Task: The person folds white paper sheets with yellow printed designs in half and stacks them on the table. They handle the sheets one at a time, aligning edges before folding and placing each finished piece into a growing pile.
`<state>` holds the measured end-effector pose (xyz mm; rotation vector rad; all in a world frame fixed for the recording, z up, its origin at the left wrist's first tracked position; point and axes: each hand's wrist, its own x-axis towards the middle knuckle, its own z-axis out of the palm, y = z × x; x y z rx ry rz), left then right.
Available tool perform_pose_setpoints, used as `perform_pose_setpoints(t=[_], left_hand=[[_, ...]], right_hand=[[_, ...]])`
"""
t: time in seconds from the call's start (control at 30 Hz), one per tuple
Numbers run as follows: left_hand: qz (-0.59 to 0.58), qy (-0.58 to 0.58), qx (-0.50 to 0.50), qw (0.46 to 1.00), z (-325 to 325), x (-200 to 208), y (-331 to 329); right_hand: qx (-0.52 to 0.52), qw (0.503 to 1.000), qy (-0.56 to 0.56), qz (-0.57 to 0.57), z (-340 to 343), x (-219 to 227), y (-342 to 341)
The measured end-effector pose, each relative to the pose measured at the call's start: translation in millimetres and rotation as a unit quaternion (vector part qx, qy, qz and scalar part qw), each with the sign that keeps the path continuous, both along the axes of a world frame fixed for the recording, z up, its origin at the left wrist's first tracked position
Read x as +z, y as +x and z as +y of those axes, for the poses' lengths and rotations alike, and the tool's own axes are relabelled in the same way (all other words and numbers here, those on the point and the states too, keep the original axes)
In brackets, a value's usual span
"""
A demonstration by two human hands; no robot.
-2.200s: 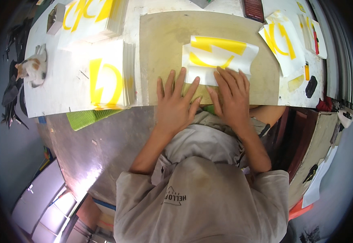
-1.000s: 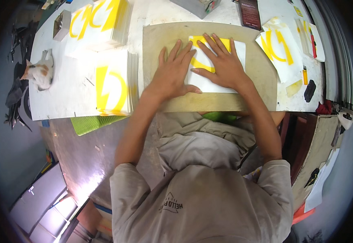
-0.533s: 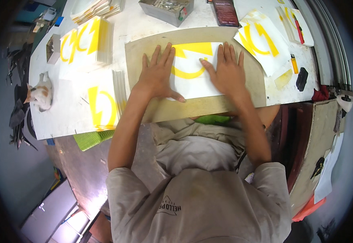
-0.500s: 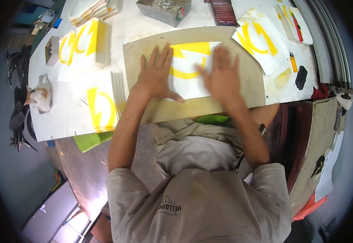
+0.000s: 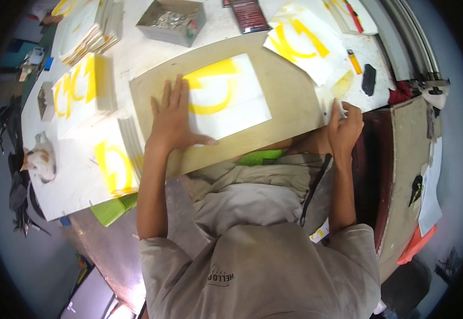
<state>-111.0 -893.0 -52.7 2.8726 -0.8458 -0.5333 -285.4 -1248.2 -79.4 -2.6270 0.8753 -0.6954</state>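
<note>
My left hand [image 5: 172,117] lies flat with fingers spread, over the left edge of a white sheet with a yellow printed design [image 5: 231,95]. Under that sheet is a tan board [image 5: 290,90] on the white table. My right hand [image 5: 344,130] is off the sheet, by the board's right corner at the table's front edge. Its fingers are bent together around a small pale thing that I cannot make out. Just beyond it lies a yellowish scrap [image 5: 343,82].
Stacks of yellow-printed sheets [image 5: 85,90] fill the left side, with a cat [image 5: 41,159] beside them. A grey box [image 5: 172,21] and dark phone-like slab [image 5: 248,15] are at the back. Loose printed sheets [image 5: 303,45], an orange lighter [image 5: 354,62] and black object [image 5: 369,80] lie right.
My right hand has left the sheet and moved right and nearer, its fingers now bent. My left hand still rests on the sheet. The whole view has turned slightly.
</note>
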Motion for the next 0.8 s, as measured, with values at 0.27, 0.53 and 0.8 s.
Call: perform_pose_setpoints(t=[0.27, 0.53, 0.8], left_hand=[[-0.028, -0.036, 0.034, 0.998, -4, -9, -25], [-0.045, -0.068, 0.027, 0.996, 7, -18, -30], [-0.047, -0.072, 0.049, 0.995, 7, -32, -30]], right_hand=[[-0.181, 0.971, -0.136, 0.081, -43, -27, 48], [-0.101, 0.976, 0.131, 0.142, -79, -3, 3], [0.230, 0.953, 0.161, -0.117, 126, 6, -11]])
